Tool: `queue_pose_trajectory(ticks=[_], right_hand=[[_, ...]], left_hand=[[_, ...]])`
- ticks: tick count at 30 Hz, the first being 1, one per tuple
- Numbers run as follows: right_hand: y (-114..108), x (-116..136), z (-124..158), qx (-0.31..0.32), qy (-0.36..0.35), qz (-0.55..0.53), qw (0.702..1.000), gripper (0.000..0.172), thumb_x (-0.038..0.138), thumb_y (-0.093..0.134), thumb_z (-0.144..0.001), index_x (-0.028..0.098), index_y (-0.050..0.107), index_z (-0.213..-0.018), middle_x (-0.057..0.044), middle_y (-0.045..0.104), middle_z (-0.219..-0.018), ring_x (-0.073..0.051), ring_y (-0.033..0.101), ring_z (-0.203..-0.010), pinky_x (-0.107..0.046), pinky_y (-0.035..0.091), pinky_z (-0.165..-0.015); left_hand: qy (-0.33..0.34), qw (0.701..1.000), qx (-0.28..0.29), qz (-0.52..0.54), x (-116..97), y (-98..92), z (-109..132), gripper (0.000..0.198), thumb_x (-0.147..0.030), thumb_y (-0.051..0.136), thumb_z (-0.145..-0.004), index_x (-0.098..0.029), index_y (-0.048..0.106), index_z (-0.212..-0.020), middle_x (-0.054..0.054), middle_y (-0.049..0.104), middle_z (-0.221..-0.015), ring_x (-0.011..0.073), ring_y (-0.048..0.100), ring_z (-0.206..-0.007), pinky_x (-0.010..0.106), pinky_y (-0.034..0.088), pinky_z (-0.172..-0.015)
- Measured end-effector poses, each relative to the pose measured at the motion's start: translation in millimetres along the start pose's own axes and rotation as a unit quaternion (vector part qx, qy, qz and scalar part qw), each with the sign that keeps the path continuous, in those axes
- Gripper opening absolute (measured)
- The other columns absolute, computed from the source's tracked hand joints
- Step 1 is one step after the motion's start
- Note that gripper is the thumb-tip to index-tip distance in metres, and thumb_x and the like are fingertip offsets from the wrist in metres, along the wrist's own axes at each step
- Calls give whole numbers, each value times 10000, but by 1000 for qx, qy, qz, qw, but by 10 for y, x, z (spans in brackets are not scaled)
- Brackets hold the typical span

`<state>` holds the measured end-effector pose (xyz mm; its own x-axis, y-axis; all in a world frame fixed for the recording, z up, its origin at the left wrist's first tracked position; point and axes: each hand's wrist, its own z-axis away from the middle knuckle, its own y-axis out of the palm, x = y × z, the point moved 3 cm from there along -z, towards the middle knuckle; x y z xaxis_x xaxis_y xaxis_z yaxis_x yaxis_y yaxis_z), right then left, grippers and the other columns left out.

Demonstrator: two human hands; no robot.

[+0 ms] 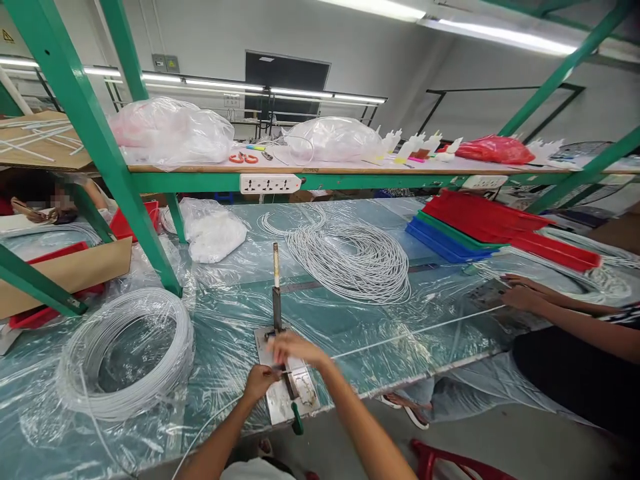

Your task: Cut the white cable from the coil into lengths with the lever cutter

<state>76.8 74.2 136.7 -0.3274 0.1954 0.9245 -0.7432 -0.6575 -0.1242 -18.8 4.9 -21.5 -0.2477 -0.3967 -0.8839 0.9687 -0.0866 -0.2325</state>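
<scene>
Low on the bench, my left hand point(261, 382) is closed in a pinch on a thin white cable point(395, 342), beside a small metal fixture. That fixture has a flat metal base plate point(304, 390), an upright lever point(277, 287) and a green handle point(297, 419) at the bench edge. Over the plate is my right hand point(296, 348), smeared by motion, so its fingers do not show clearly. From the fixture the cable stretches right to a co-worker's hands point(523, 293). Another stretch of cable trails down past my left forearm.
A wrapped white cable coil point(127, 353) lies left, and a loose coil point(350, 263) lies behind the fixture. Red, green and blue trays point(450, 237) are stacked right. Green posts point(100, 153) carry a shelf with a power strip point(270, 183). Another person sits far left.
</scene>
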Motion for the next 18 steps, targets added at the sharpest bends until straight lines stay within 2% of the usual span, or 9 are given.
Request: queue_pose_trajectory(ticks=[3,6,9,12,15,18], right_hand=[[-657,315,-489,-112,-11,-67,991,306,414,395,-866,193,549,-1012,34,577,-558,-63,490,-429,-158,398,-454],[-980,502,-975,-168,0,-117,979,334,420,291,-917,203,404,-1145,55,537,-562,-58,443,-397,-153,382,-446],[-1047,610,-1305,-154,15,-147,977,397,479,249,-919,177,410,-1122,44,513,-534,-70,411,-372,-170,377,-427],[-1015,679,-1436,-122,31,-167,978,513,536,160,-911,155,461,-1076,33,484,-491,-79,390,-357,-177,362,-405],[-998,735,-1357,-103,39,-182,977,584,571,117,-896,152,480,-1082,31,471,-471,-80,387,-353,-172,353,-397],[-1012,767,-1017,-86,43,-196,976,655,630,100,-862,167,498,-1100,1,528,-512,-94,461,-400,-187,397,-433]], left_hand=[[-3,999,-35,-16,79,51,-41,355,-444,613,-650,-129,595,-485,-17,494,-470,113,440,-518,229,293,-539],[-19,997,-71,-35,98,62,-58,317,-385,599,-655,-142,559,-455,-20,487,-453,119,453,-506,233,283,-529],[-29,994,-97,-50,64,55,-58,309,-362,581,-669,-154,529,-447,-22,480,-451,126,475,-514,231,278,-522],[-33,991,-117,-63,14,47,-45,292,-342,581,-674,-159,514,-457,-22,478,-469,130,490,-528,229,277,-526],[-39,987,-132,-79,-27,44,-22,316,-353,585,-681,-164,491,-447,-22,458,-469,136,491,-535,231,265,-522],[-51,984,-143,-96,-55,41,-3,337,-361,589,-689,-165,474,-441,-21,440,-465,142,492,-543,231,253,-518]])
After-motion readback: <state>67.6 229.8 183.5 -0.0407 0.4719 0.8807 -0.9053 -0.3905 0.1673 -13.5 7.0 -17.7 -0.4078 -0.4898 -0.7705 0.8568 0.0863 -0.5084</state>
